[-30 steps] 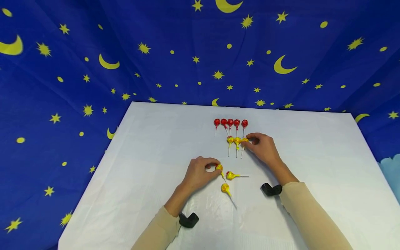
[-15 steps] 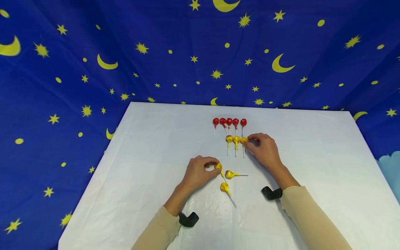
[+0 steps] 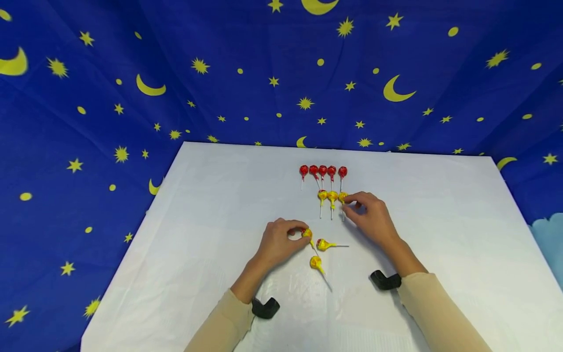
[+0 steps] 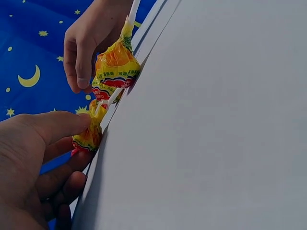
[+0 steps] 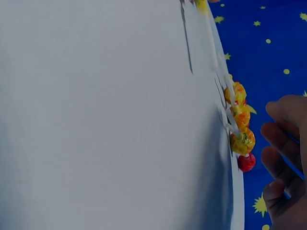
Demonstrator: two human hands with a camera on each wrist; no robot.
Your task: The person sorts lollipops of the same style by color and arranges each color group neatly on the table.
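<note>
My left hand point(image 3: 280, 245) pinches a yellow-wrapped lollipop point(image 4: 89, 136) between thumb and fingers, low over the white table. Two more yellow lollipops lie just beside it, one pointing right point(image 3: 324, 244) and one nearer the front point(image 3: 316, 263). My right hand point(image 3: 372, 216) is beside the rightmost yellow lollipop point(image 5: 243, 141) of a short row. In the right wrist view its loosely bent fingers point(image 5: 276, 136) stand apart from that lollipop, holding nothing. Behind the yellow row, several red lollipops point(image 3: 323, 170) lie side by side, sticks toward me.
The white table point(image 3: 220, 195) reaches back to a dark blue curtain point(image 3: 246, 98) with yellow stars and moons. Black wrist-worn pieces stick out at the left wrist point(image 3: 266, 308) and the right wrist point(image 3: 385, 280).
My right hand straightened the third yellow lollipop in the row, let it go, and drew slightly back toward me. My left hand has stayed in place with its lollipop.
</note>
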